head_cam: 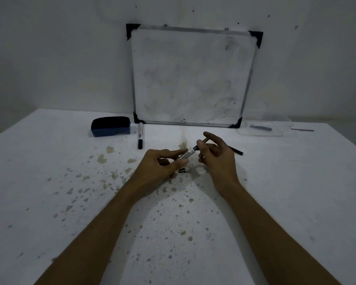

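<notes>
Fingertips of the left hand point(160, 164) pinch the slim white whiteboard marker with black lettering point(185, 156) by its barrel, just above the stained white table point(70, 182); the right hand point(216, 156) pinches its dark, narrow front end; the marker slants up rightward.
</notes>
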The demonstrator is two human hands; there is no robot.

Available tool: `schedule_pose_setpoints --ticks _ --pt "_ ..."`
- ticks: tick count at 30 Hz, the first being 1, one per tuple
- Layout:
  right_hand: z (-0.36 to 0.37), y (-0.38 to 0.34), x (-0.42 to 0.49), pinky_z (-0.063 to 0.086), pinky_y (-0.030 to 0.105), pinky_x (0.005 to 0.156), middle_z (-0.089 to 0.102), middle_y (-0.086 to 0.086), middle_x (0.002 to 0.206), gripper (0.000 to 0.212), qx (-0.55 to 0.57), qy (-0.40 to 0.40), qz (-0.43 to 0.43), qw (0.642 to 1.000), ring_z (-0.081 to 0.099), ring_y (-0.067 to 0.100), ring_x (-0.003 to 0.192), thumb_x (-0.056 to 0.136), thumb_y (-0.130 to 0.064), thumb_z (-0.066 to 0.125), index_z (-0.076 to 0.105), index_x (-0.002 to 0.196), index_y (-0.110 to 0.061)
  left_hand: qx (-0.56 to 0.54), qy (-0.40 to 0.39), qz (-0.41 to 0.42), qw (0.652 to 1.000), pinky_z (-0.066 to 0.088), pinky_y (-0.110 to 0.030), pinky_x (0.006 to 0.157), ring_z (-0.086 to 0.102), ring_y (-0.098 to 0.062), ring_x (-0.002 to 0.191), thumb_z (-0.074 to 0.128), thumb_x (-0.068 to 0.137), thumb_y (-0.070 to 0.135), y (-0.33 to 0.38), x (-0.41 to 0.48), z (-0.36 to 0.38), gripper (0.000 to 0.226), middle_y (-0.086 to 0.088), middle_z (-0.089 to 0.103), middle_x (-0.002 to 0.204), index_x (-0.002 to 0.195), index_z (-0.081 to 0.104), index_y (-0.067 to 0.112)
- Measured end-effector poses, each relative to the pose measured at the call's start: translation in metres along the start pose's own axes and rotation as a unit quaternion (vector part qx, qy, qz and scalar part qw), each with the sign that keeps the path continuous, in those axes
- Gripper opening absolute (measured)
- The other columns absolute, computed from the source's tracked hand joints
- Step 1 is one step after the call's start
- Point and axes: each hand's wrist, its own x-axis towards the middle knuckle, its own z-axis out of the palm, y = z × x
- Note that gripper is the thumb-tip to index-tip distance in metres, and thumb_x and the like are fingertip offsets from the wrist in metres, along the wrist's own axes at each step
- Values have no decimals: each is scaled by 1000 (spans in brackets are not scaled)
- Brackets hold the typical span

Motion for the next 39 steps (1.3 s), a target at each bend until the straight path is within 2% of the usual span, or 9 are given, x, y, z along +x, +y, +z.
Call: schedule_pose_setpoints --ticks 6,12,15,18,24,28,31,35,39 --pt "6 -4 -8 57 21 72 74 1 107 25 -86 -44 -94 991 69 7 82 103 -22 61 73 125 -23 -30 23 5 999 58 -37 52 70 -19 57 72 89 48 0 3 -3 34 2 81 91 121 74 40" --pt "11 0 -13 54 20 81 61 -5 120 36 -184 -118 -114 969 63 11 100 108 -32 45 58 142 -32 -89 63 -12 994 53 -24 49 67 -17 55 70 93 35 3 6 -8 25 -3 80 88 115 79 27" --pt "5 1 -12 50 14 79 60 -10 119 34 -267 -106 -117 951 60 2 97 104 -28 52 59 137 -34 -134 90 -31 986 53 -25 48 65 -15 52 65 99 24 4 7 -10 21 -2 79 85 117 77 19" --pt "-3 3 -14 47 11 75 56 -17 112 29 -366 -152 -119 910 56 -3 92 98 -40 61 66 125 -35 -173 104 -41 979 51 -24 46 63 -15 50 63 101 19 5 8 -11 19 -3 77 83 113 76 15" --pt "-9 3 -14 39 8 73 57 -16 106 20 -417 -199 -120 879 55 -4 92 94 -40 67 73 112 -33 -193 114 -44 974 51 -24 44 62 -15 49 62 101 19 4 10 -12 16 -3 77 81 107 77 17" --pt "-16 -7 -9 47 6 73 71 -23 100 24 -289 -163 -89 939 65 -7 89 101 -38 61 73 120 -32 -152 88 -28 984 53 -25 47 64 -16 51 66 99 21 2 9 -10 16 -4 79 85 109 78 24" --pt "-27 -10 -1 55 20 75 75 -16 97 27 -105 -101 -11 989 67 2 84 104 -32 57 72 126 -31 -86 63 1 994 56 -29 51 66 -17 55 73 94 27 1 6 -6 21 -2 81 89 115 78 30" --pt "-28 -9 8 56 25 77 72 -2 90 23 149 -82 86 982 65 13 82 100 -26 64 75 119 -20 -19 29 16 999 56 -25 51 69 -19 57 78 89 38 2 2 -1 33 4 80 95 121 76 32" --pt "-22 -4 9 57 23 75 72 0 85 25 141 -88 102 981 66 13 78 88 -39 76 81 97 -16 -9 13 27 1000 51 -21 48 69 -16 56 79 87 38 3 -1 0 34 5 79 97 121 76 35"
